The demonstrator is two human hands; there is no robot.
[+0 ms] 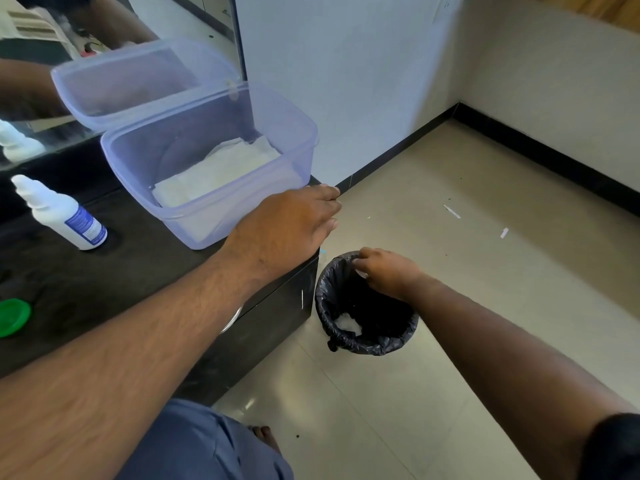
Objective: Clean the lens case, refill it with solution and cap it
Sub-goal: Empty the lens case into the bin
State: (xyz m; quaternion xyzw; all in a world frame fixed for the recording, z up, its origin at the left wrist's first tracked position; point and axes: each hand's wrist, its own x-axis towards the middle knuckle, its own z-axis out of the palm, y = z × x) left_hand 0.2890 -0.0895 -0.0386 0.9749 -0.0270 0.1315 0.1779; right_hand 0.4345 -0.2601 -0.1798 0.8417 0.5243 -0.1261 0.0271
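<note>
black bench [104, 271]: my left hand [287, 226] rests flat on its corner beside a tub [214, 216]. solution bottle [62, 216] and green cap [12, 317] stand further left. my right hand [384, 271], fingers curled, pinches something white over the bin [367, 306].

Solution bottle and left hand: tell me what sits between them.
Head view: the clear plastic tub with white tissues stands between the solution bottle and the left hand, on the dark counter.
</note>
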